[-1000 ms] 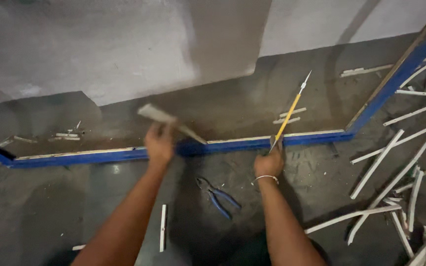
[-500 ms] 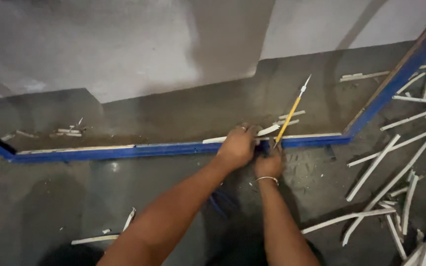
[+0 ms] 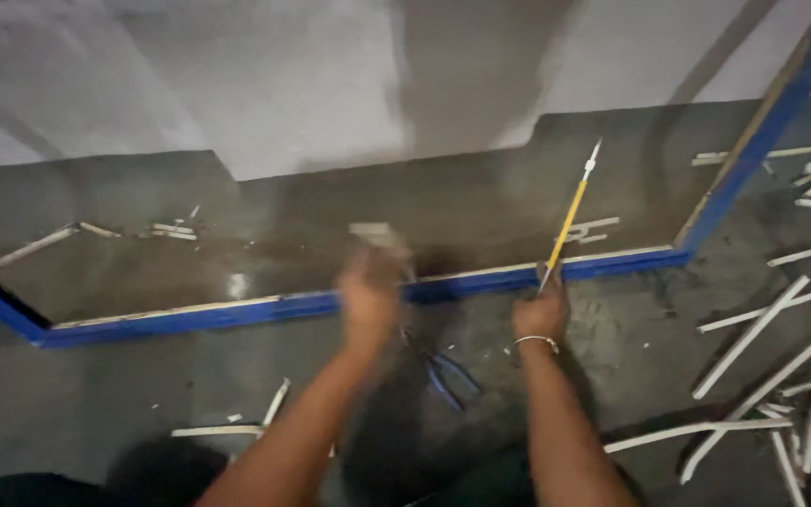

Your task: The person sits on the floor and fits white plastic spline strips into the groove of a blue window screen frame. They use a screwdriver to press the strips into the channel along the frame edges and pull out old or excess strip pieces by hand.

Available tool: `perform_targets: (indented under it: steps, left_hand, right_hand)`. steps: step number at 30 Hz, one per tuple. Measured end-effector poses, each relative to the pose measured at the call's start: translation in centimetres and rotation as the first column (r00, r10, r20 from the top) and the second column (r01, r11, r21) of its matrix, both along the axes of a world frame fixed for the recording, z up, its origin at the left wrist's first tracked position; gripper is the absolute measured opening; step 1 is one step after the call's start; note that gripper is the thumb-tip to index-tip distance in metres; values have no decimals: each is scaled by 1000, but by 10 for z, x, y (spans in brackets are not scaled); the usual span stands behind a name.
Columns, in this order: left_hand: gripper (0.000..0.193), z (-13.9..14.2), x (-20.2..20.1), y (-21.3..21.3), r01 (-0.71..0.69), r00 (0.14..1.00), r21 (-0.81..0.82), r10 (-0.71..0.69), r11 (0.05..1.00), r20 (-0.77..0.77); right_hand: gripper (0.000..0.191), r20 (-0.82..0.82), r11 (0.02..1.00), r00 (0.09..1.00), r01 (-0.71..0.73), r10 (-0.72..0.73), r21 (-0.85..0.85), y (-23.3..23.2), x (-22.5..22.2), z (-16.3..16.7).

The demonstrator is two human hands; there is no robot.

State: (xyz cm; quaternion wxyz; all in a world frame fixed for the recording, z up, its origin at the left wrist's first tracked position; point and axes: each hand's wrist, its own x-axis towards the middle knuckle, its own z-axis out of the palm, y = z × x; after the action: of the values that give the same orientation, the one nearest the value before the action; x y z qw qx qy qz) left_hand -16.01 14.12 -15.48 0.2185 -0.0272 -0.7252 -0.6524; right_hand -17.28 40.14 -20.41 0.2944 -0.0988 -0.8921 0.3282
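Crouched over a blue frame [image 3: 237,310] lying on a grey concrete floor [image 3: 96,413], with a sheet of glass or mirror in it throwing back the pale wall. Right hand [image 3: 539,314], a thin bangle at the wrist, wrapped tight around the lower end of a yellow-handled tool [image 3: 570,218], tip planted at the frame's near rail and shaft leaning up and away. Left hand [image 3: 371,286] blurred in mid-motion just at the same rail, a pale strip piece [image 3: 371,232] showing right above it; grip apparently closed on that piece, though too smeared to tell for certain.

Work judged well under way: many white strips [image 3: 762,333] heaped loose on the floor to the right, a few more [image 3: 227,427] near the left forearm, short offcuts [image 3: 171,229] scattered on the sheet. A pale line still running along the inner edge of the near rail to the left, likely yet to come out; the right upright hard to judge.

Blue-handled pliers [image 3: 448,376] lying on the floor between the two forearms, untouched. Loose strips crowding the right side, close to the kneeling spot and underfoot for any shift that way. Dim light and motion blur hiding finer detail.
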Motion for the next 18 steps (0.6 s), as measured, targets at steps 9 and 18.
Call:
perform_targets:
  steps: [9,18]
  left_hand:
    - [34,15,-14,148,180,966,-881,-246,437,76]
    - [32,-27,77,-6,418,762,-755,-648,505,-12]
  right_hand:
    - [34,98,985,995,10,6,-170,5,-3,3]
    - [59,121,999,992,-29,31,-16,5,0,6]
